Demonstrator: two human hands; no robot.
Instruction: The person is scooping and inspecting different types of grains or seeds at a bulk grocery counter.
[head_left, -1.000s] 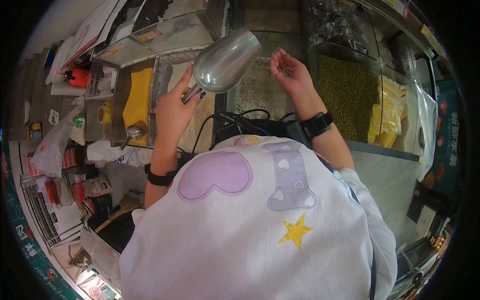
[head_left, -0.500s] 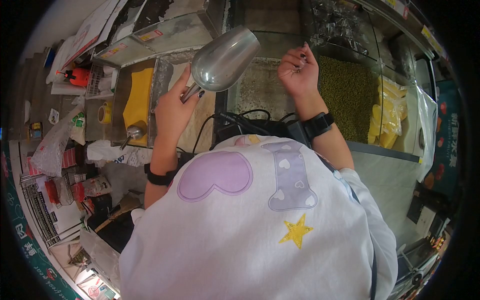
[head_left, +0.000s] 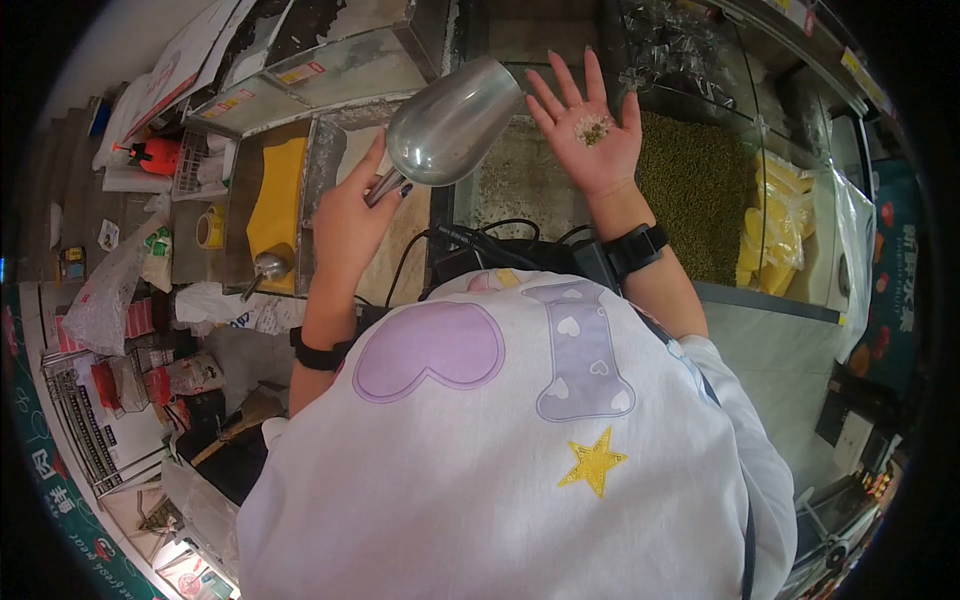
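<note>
My left hand [head_left: 352,228] is wrapped round the handle of a shiny metal scoop [head_left: 452,125], whose mouth points up and to the right. The inside of the scoop is turned away from my view. To its right, my right hand [head_left: 598,150] lies palm up with the fingers spread. A small patch of pale and dark grains [head_left: 592,130] rests on that palm. Below and between the hands is a glass-sided bin [head_left: 505,185] with a scatter of small grains on its bottom. Green beans [head_left: 690,200] fill the bin right of my right hand.
Yellow packets [head_left: 782,215] lie right of the beans, and dark wrapped packets [head_left: 680,55] behind them. On the left are a bin with a yellow sheet [head_left: 277,200], a smaller metal scoop [head_left: 268,267] and an orange spray bottle [head_left: 155,153]. Black cables [head_left: 480,240] run close to my body.
My right hand has opened from a loose fist into a flat palm, showing the grains on it. The scoop in my left hand has barely shifted.
</note>
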